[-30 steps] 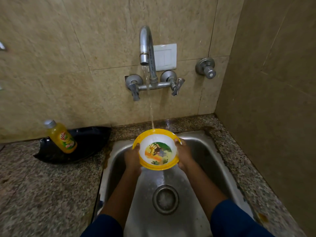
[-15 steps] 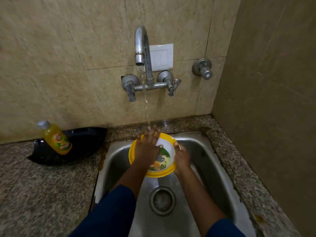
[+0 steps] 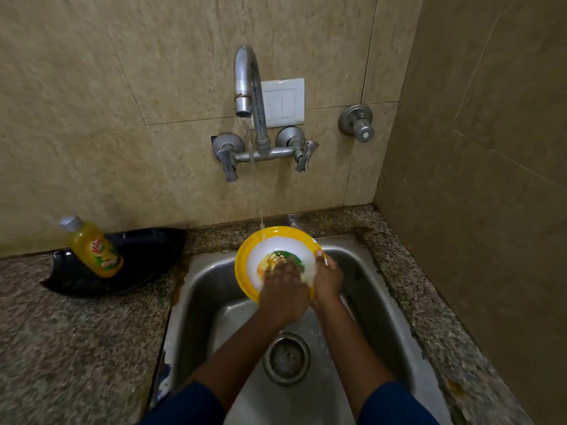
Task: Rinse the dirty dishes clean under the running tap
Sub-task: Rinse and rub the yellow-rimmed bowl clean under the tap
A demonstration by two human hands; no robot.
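Observation:
A yellow-rimmed bowl [image 3: 245, 259] with a white inside and a coloured picture is held over the steel sink [image 3: 380, 289], tilted towards me. Water runs from the wall tap [image 3: 245, 87] onto its far rim. My right hand [image 3: 326, 280] grips the bowl's right edge, thumb over the rim. My left hand [image 3: 283, 289] lies inside the bowl with its fingers spread flat on the picture, blurred by motion.
A yellow dish-soap bottle [image 3: 95, 248] leans in a black tray [image 3: 147, 256] on the granite counter [image 3: 76, 348] to the left. The drain [image 3: 287, 358] sits below my hands. A tiled wall closes the right side, with a valve knob [image 3: 357, 122] on the back wall.
My left hand left the bowl's left edge, went up under the stream, and now has drawn back down across the bowl's inside. The right hand keeps its hold.

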